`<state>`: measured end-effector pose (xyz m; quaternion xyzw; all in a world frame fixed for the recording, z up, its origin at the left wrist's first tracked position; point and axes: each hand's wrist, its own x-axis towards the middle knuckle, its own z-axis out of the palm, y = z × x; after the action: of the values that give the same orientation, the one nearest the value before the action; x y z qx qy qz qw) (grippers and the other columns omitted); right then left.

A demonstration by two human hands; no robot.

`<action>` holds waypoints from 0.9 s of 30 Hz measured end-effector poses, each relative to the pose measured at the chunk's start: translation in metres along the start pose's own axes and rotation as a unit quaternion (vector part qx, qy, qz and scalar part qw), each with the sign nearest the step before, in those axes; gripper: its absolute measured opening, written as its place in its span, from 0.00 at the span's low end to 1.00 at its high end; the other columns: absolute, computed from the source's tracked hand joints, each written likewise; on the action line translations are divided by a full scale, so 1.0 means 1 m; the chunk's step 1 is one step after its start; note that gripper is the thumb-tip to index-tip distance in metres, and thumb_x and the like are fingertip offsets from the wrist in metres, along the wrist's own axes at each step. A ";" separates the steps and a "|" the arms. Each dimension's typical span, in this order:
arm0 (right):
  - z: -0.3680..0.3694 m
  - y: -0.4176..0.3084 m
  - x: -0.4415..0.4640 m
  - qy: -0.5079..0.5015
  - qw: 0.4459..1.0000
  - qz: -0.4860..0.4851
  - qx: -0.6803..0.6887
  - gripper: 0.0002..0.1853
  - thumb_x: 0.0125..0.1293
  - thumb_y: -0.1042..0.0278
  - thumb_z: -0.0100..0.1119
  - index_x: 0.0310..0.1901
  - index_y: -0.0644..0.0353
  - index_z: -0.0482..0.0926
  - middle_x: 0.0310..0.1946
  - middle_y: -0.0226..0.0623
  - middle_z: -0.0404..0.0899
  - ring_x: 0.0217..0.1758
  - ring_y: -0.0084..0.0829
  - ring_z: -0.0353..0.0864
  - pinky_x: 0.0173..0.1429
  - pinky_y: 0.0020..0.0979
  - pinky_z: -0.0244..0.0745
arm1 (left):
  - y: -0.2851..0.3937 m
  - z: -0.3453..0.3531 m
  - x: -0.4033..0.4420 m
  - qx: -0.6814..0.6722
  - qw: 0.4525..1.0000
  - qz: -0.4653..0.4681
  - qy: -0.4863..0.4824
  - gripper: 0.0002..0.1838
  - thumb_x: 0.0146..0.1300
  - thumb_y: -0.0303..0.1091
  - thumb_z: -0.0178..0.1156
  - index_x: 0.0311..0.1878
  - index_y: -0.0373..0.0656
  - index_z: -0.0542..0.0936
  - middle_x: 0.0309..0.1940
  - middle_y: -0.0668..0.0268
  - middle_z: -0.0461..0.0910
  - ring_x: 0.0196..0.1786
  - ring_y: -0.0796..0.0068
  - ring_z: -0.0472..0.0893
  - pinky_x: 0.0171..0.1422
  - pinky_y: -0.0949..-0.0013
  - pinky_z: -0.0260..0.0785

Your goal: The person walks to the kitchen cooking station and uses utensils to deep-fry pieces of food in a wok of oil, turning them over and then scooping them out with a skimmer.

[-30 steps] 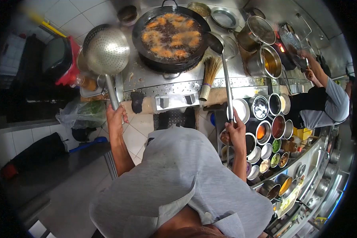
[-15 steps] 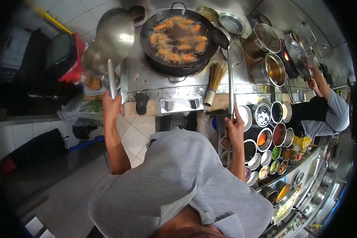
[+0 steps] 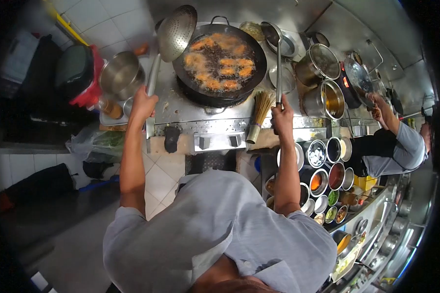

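My left hand [image 3: 144, 104] is closed around the handle of a perforated skimmer [image 3: 177, 35]. Its round, holed bowl is raised at the upper left edge of a black wok [image 3: 260, 57]. Orange-brown pieces of food [image 3: 237, 62] float in bubbling oil inside the wok. To the right of the wok, my right hand [image 3: 282, 117] grips the long handle of a ladle [image 3: 279, 66]. The ladle's bowl is up by a round metal pan [image 3: 289, 45]. A bamboo wok brush [image 3: 260, 115] stands on the stove front, left of my right hand.
Metal pots [image 3: 334, 100] stand right of the wok, with containers of ingredients [image 3: 319, 181] below them. At the far right, a co-worker [image 3: 396, 146] handles another pan [image 3: 361, 80]. An empty metal pot [image 3: 122, 75] and a red bin [image 3: 94, 80] are at left.
Both hands have moved forward. The skimmer has swung right to the wok's edge, uncovering the metal pot at left. The ladle's bowl has moved up, away from the wok's right rim.
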<state>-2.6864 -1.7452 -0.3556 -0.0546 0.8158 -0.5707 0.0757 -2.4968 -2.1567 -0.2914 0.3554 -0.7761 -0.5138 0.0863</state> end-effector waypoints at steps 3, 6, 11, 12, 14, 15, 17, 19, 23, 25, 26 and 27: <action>-0.031 -0.026 -0.014 -0.031 0.998 0.059 -0.006 0.35 0.63 0.74 0.54 0.74 0.57 0.62 0.20 0.25 0.70 0.16 0.18 0.66 0.19 0.26 0.63 | -0.001 -0.003 -0.011 -0.007 1.000 -0.024 0.005 0.20 0.57 0.26 0.55 0.53 0.31 0.69 0.20 0.64 0.70 0.13 0.74 0.72 0.15 0.67 0.65; -0.048 -0.013 -0.023 -0.026 0.995 0.043 -0.082 0.35 0.63 0.75 0.55 0.74 0.55 0.62 0.20 0.24 0.68 0.16 0.17 0.65 0.19 0.25 0.62 | -0.009 -0.008 -0.008 -0.026 1.000 -0.012 0.006 0.20 0.57 0.26 0.56 0.53 0.31 0.69 0.20 0.64 0.71 0.13 0.74 0.72 0.15 0.67 0.65; -0.040 -0.014 -0.024 -0.061 0.996 0.028 -0.059 0.35 0.64 0.73 0.54 0.75 0.53 0.62 0.21 0.29 0.70 0.17 0.19 0.66 0.21 0.26 0.65 | 0.005 -0.010 0.005 0.013 1.000 0.006 0.010 0.20 0.56 0.26 0.56 0.52 0.29 0.69 0.19 0.64 0.71 0.13 0.73 0.72 0.15 0.66 0.65; -0.033 -0.020 -0.020 -0.071 0.995 0.011 -0.073 0.35 0.64 0.73 0.54 0.74 0.52 0.63 0.22 0.30 0.71 0.18 0.20 0.67 0.22 0.28 0.66 | 0.005 -0.009 0.014 0.014 1.000 0.008 0.010 0.20 0.56 0.26 0.56 0.52 0.29 0.69 0.19 0.64 0.71 0.13 0.73 0.72 0.15 0.66 0.65; -0.014 -0.048 -0.009 -0.074 0.988 -0.019 -0.135 0.33 0.63 0.72 0.53 0.73 0.54 0.65 0.29 0.41 0.77 0.25 0.29 0.75 0.33 0.32 0.73 | 0.001 -0.003 0.030 -0.009 1.000 0.025 0.010 0.18 0.56 0.26 0.55 0.50 0.30 0.69 0.19 0.64 0.71 0.13 0.73 0.72 0.15 0.65 0.64; -0.008 -0.036 0.007 -0.084 0.980 -0.042 -0.174 0.32 0.63 0.72 0.54 0.72 0.55 0.66 0.33 0.47 0.81 0.31 0.31 0.78 0.39 0.33 0.75 | 0.003 -0.002 0.033 -0.003 0.999 0.034 -0.001 0.18 0.56 0.26 0.55 0.50 0.30 0.69 0.19 0.64 0.71 0.13 0.73 0.72 0.15 0.65 0.64; 0.008 -0.037 0.027 -0.095 0.970 -0.132 -0.178 0.31 0.63 0.71 0.55 0.70 0.56 0.67 0.42 0.54 0.83 0.43 0.47 0.85 0.50 0.42 0.76 | 0.015 0.002 0.043 0.004 1.000 0.017 -0.021 0.16 0.55 0.26 0.54 0.48 0.31 0.70 0.18 0.64 0.70 0.13 0.73 0.71 0.14 0.65 0.64; 0.025 -0.038 0.046 -0.102 0.958 -0.155 -0.217 0.34 0.61 0.68 0.55 0.72 0.51 0.65 0.41 0.55 0.83 0.46 0.56 0.83 0.54 0.47 0.77 | 0.016 0.008 0.048 -0.016 1.000 -0.002 -0.016 0.14 0.55 0.25 0.54 0.45 0.31 0.70 0.17 0.65 0.70 0.13 0.74 0.71 0.14 0.66 0.64; 0.044 -0.063 0.064 -0.140 0.917 -0.109 -0.358 0.35 0.60 0.65 0.56 0.72 0.40 0.64 0.37 0.59 0.83 0.43 0.57 0.83 0.49 0.53 0.78 | 0.008 0.013 0.070 0.083 0.996 0.032 -0.014 0.14 0.56 0.26 0.54 0.46 0.32 0.69 0.17 0.67 0.69 0.13 0.76 0.70 0.14 0.68 0.63; 0.052 -0.059 0.074 -0.121 0.906 -0.151 -0.376 0.32 0.61 0.68 0.52 0.70 0.40 0.67 0.32 0.56 0.83 0.36 0.57 0.84 0.41 0.54 0.79 | 0.009 0.016 0.072 0.086 0.996 0.030 -0.017 0.12 0.57 0.27 0.55 0.44 0.34 0.71 0.17 0.68 0.70 0.14 0.76 0.70 0.15 0.69 0.63; 0.052 -0.054 0.083 -0.116 0.907 -0.149 -0.376 0.32 0.61 0.68 0.52 0.70 0.40 0.67 0.32 0.56 0.83 0.36 0.57 0.84 0.41 0.54 0.79 | 0.009 0.016 0.075 0.084 0.996 0.020 -0.008 0.10 0.58 0.27 0.56 0.42 0.36 0.73 0.17 0.68 0.71 0.15 0.76 0.70 0.16 0.69 0.63; 0.051 -0.056 0.085 -0.114 0.904 -0.176 -0.372 0.32 0.61 0.69 0.51 0.70 0.41 0.67 0.32 0.55 0.83 0.36 0.56 0.84 0.42 0.53 0.79 | 0.014 0.017 0.074 0.046 0.998 0.014 -0.037 0.09 0.56 0.28 0.56 0.39 0.36 0.74 0.17 0.68 0.71 0.14 0.76 0.70 0.16 0.69 0.63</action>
<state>-2.7606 -1.8268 -0.3251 -0.2857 0.9319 -0.2198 0.0407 -2.5654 -2.1888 -0.3044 0.3287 -0.8068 -0.4886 0.0483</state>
